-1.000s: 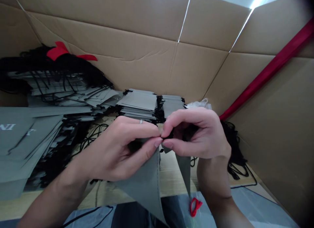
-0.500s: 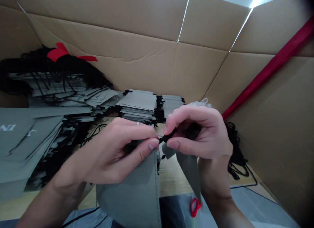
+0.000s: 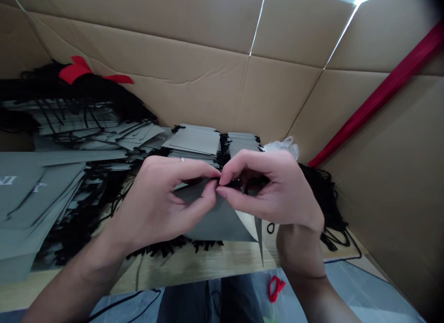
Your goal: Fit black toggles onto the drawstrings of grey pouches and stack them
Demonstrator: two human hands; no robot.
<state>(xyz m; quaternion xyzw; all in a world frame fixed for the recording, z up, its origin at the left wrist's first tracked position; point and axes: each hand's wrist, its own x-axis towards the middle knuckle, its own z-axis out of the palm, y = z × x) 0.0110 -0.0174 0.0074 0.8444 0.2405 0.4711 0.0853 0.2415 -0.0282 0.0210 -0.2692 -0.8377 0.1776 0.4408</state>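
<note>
My left hand (image 3: pixel 163 205) and my right hand (image 3: pixel 274 191) meet in the middle of the view, both pinched on the top edge of a grey paper bag (image 3: pixel 222 219). The bag hangs flat below my fingers, above the wooden table (image 3: pixel 194 265). A short piece of black cord (image 3: pixel 236 184) shows between my right fingertips at the bag's edge. A ring sits on my left hand.
Stacks of flat grey bags (image 3: pixel 196 145) with black cords lie behind my hands and spread to the left (image 3: pixel 41 175). Cardboard walls (image 3: pixel 194 50) enclose the space, with a red strip (image 3: pixel 374 96) at right. Loose black cords (image 3: pixel 326 198) lie right. A red loop (image 3: pixel 275 286) lies near my lap.
The grey bag has turned from hanging down long to lying flatter and higher under my fingers. Both hands moved slightly left and up, fingertips closing together again.
</note>
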